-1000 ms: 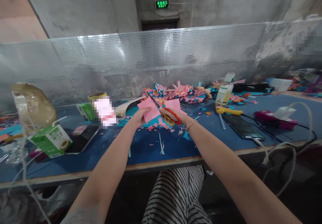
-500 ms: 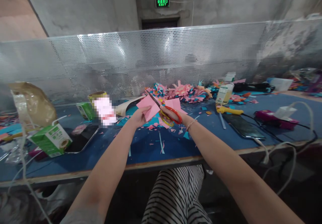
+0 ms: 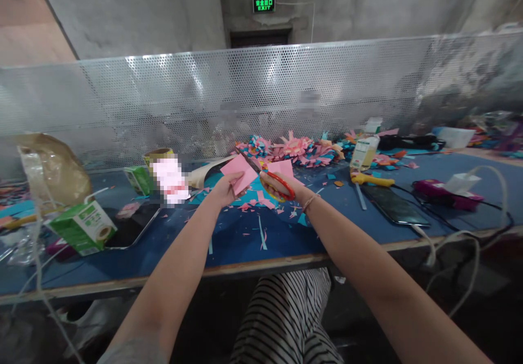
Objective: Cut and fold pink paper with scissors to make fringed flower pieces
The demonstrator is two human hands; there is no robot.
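My left hand is closed on a pink piece of paper, its thumb lying across the top. Red-handled scissors are gripped in my right hand. The dark blades point up and left and reach along the right edge of the held paper. Behind my right hand shows another pink paper piece, lying near the pile. Blue sheets and small pink and blue scraps lie beneath my hands. Yellow shows under the red handle; I cannot make out all of it.
Behind the hands sits a pile of fringed pink and blue paper. A bottle, a yellow glue gun and a phone with cables lie to the right. Leftward are a green drink carton, a lit phone and a tape roll.
The scissors' handles have drawn closer together and the blades have narrowed against the pink paper. My left hand has barely moved.
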